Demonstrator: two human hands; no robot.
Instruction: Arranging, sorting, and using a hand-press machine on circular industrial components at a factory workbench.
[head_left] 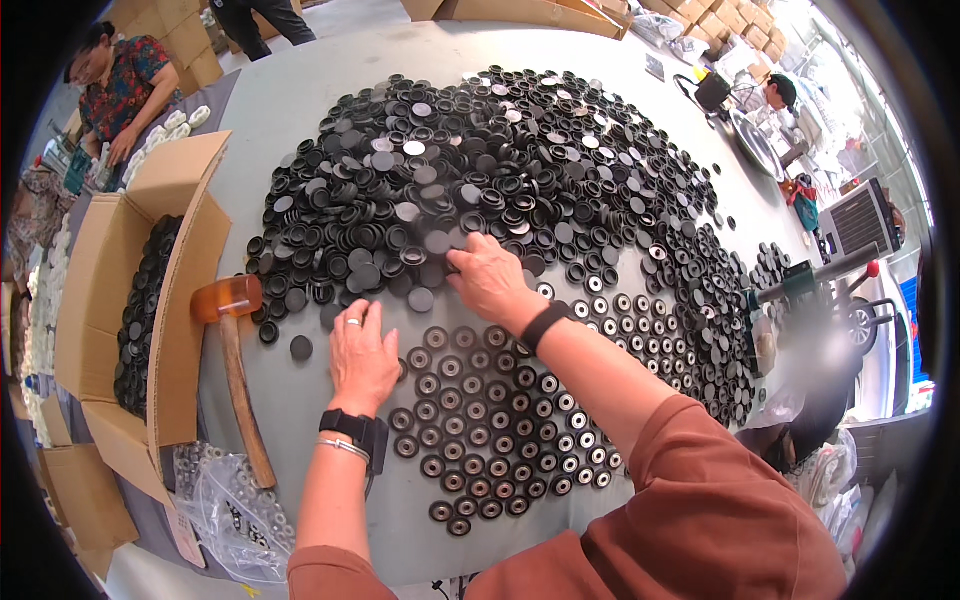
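Observation:
A large heap of round black plastic caps [390, 170] covers the far half of the table, some face up as flat discs, others showing their hollow rims. At the heap's near edge, my right hand [490, 280] has its fingers bent together on a dark cap [438, 243], partly blurred. My left hand [362, 350], with a ring on one finger, rests lower and to the left, fingers stretched out and slightly apart beside loose caps at the edge. Below my right forearm lie rows of black discs with metal centres [478, 408], spread in one layer.
A mallet [240, 385] with an orange head lies left of my left forearm. Beyond it stands an open cardboard box [190, 350] holding black caps. A clear plastic bag [235, 510] of small parts sits front left. A hand press with a red-knobbed lever [800, 282] stands right. Other people work around the table.

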